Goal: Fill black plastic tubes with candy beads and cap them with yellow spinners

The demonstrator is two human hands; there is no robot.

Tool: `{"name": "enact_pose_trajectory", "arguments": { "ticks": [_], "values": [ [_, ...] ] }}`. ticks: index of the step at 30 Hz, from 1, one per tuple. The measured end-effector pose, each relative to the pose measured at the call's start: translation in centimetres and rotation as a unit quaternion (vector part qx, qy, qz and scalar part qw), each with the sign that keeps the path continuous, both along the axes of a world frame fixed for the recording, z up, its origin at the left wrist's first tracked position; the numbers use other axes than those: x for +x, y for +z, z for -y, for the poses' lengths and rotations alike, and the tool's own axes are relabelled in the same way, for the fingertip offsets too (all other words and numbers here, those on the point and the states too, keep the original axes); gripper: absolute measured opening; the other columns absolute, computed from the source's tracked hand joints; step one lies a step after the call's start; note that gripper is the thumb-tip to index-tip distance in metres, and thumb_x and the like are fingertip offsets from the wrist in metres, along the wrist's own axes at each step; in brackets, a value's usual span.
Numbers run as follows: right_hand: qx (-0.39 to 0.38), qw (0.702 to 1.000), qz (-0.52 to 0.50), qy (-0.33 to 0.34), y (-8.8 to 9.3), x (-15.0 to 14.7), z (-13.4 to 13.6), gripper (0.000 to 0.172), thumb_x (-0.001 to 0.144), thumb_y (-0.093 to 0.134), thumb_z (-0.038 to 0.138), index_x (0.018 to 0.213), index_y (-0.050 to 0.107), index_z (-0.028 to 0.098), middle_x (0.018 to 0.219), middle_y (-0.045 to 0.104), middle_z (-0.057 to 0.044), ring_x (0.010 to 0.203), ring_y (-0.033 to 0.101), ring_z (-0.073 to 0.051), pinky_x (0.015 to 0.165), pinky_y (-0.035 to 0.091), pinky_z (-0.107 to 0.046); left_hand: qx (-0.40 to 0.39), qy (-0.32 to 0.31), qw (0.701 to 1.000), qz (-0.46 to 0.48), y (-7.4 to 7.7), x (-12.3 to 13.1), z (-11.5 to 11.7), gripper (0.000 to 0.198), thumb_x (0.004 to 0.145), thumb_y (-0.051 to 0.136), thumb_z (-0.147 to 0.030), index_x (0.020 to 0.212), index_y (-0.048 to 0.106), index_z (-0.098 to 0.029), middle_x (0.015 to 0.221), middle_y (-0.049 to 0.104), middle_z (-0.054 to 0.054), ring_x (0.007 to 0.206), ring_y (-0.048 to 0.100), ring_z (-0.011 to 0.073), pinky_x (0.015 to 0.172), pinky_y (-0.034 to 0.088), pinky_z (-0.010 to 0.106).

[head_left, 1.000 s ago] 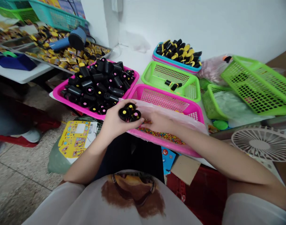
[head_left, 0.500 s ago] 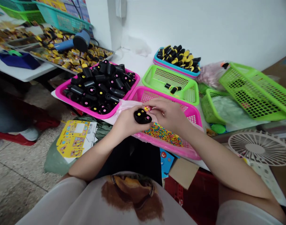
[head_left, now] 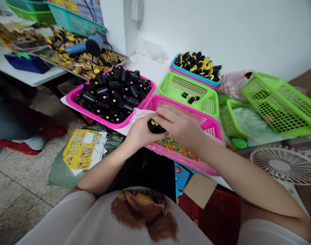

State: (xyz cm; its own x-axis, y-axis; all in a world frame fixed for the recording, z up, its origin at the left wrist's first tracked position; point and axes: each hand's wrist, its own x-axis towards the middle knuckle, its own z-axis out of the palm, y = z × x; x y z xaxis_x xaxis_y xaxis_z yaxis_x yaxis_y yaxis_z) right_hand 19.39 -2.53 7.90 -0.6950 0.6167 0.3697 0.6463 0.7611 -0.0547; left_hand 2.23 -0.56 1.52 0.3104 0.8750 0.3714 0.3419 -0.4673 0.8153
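Observation:
My left hand (head_left: 140,132) is wrapped round a bunch of black plastic tubes (head_left: 155,128), their ends facing up. Fingers of my right hand (head_left: 177,124) are pinched together over the tubes' top ends and touch them. Small yellow balls show at the tube tops, partly hidden by those fingers. Under both hands is a pink basket (head_left: 214,126) with a plastic lining, with many small coloured balls (head_left: 179,148) in it. To the left, a second pink basket (head_left: 94,119) is heaped with black tubes, some with pink or yellow dots in their ends.
Behind stands a green basket (head_left: 168,83) with a few black-and-yellow pieces. A blue basket (head_left: 174,66) of similar pieces is beyond it. Green baskets (head_left: 280,102) and a fan (head_left: 280,165) are at right. A tray (head_left: 123,61) of yellow pieces lies back left, near a person's leg (head_left: 10,115).
My right hand has moved left and over the tubes, bringing the coloured balls in its fingertips to their tops. The left hand still holds the tubes. The view has shifted slightly.

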Motion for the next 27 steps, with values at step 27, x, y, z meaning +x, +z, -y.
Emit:
{"name": "enact_pose_trajectory", "arguments": {
  "ticks": [27],
  "values": [
    [-0.242, 0.953, 0.099, -0.154, 2.8, 7.8, 4.0, 0.037, 0.094, 0.055, 0.005, 0.115, 0.081, 0.021, 0.11, 0.083, -0.006, 0.095, 0.077, -0.017, 0.086, 0.058, -0.027, 0.048, -0.034, 0.996, 0.066, 0.4, -1.8, 0.3, 0.049, 0.072, 0.087, -0.035, 0.115, 0.068, -0.02, 0.11, 0.08, 0.003, 0.101, 0.077, 0.0216, 0.098, 0.059, 0.035]
  ]
}}
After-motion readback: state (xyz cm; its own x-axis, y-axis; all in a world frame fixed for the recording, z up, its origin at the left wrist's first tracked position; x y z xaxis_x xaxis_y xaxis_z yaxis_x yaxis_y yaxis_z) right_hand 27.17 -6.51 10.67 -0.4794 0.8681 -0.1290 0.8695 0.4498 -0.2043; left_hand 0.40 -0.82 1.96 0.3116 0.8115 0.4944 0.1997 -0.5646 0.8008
